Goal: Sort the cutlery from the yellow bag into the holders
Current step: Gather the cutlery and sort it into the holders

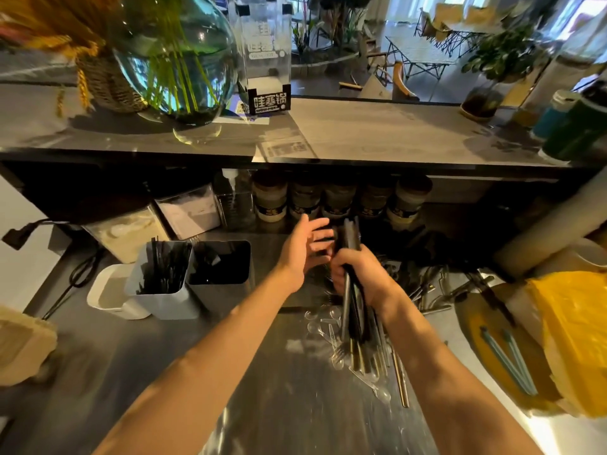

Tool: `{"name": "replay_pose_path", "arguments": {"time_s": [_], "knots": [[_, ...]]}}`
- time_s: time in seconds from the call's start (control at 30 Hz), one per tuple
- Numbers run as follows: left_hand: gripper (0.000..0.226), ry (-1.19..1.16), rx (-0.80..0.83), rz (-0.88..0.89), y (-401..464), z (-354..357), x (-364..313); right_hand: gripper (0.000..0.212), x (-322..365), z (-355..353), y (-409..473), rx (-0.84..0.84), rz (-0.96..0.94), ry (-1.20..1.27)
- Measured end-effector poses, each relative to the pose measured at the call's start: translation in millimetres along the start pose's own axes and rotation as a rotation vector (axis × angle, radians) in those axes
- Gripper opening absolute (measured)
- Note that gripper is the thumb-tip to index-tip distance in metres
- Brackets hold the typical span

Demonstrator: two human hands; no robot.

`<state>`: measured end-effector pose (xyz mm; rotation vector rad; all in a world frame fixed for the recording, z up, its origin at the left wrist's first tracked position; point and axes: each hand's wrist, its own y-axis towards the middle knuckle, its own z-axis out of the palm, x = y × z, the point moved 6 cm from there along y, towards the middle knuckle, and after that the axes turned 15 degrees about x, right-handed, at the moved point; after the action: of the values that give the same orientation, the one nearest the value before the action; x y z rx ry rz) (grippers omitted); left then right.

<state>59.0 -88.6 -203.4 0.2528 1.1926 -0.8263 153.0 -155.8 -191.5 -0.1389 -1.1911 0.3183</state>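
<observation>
Head | R hand grips dark cutlery bundle | L hand fingers spread, beside it

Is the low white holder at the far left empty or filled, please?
Empty: the low white holder shows only bare pale floor inside, no cutlery.

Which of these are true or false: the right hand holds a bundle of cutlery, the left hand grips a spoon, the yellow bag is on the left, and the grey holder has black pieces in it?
1. The right hand holds a bundle of dark cutlery. True.
2. The left hand grips a spoon. False: its fingers are spread and hold nothing.
3. The yellow bag lies on the left. False: it is at the right edge.
4. The grey holder has black pieces in it. True.
</observation>
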Motion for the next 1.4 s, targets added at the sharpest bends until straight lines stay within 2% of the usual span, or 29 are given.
{"name": "replay_pose_path", "arguments": {"time_s": [0.07, 0.17, 0.3, 0.37, 0.5, 0.67, 0.8, 0.87, 0.97, 1.07, 1.13, 1.2, 1.3, 1.4], "knots": [[0.062, -0.134, -0.055, -0.107, -9, 6, 26, 0.010, 17, -10, 3, -0.109, -0.173, 0.128], [0.071, -0.210, 0.033, -0.268, -26, 28, 60, 0.017, 42, -27, 3, -0.257, -0.374, 0.245], [0.080, -0.306, 0.082, -0.337, -32, 47, 70, 0.016, 58, -40, -1, -0.350, -0.508, 0.214], [0.083, -0.440, 0.052, -0.360, -31, 53, 71, 0.016, 59, -45, -4, -0.378, -0.530, 0.213], [0.075, -0.671, -0.105, -0.257, -22, 59, 61, 0.016, 50, -47, -10, -0.352, -0.493, 0.204], [0.053, -0.645, -0.409, -0.210, -8, 58, 58, 0.026, 23, -42, -15, -0.339, -0.427, 0.339], [0.042, -0.590, -0.470, -0.257, -5, 77, 60, 0.014, 16, -37, -18, -0.312, -0.389, 0.289], [0.039, -0.550, -0.425, -0.297, -3, 88, 58, 0.008, 19, -44, -16, -0.353, -0.336, 0.222], [0.040, -0.425, -0.304, -0.285, 2, 96, 53, 0.013, 30, -63, -15, -0.345, -0.289, 0.253], [0.054, -0.248, -0.177, -0.214, 9, 96, 52, 0.019, 45, -74, -19, -0.304, -0.275, 0.252], [0.067, -0.158, -0.092, -0.220, 9, 99, 53, 0.019, 50, -82, -20, -0.295, -0.261, 0.238], [0.071, -0.060, -0.030, -0.247, 4, 101, 50, 0.022, 50, -88, -18, -0.253, -0.231, 0.215], [0.058, 0.108, 0.094, -0.272, -2, 107, 44, 0.035, 41, -93, -17, -0.168, -0.118, 0.118], [0.027, 0.248, 0.135, -0.314, -8, 113, 43, 0.037, 31, -86, -20, -0.048, -0.061, 0.116]]}}
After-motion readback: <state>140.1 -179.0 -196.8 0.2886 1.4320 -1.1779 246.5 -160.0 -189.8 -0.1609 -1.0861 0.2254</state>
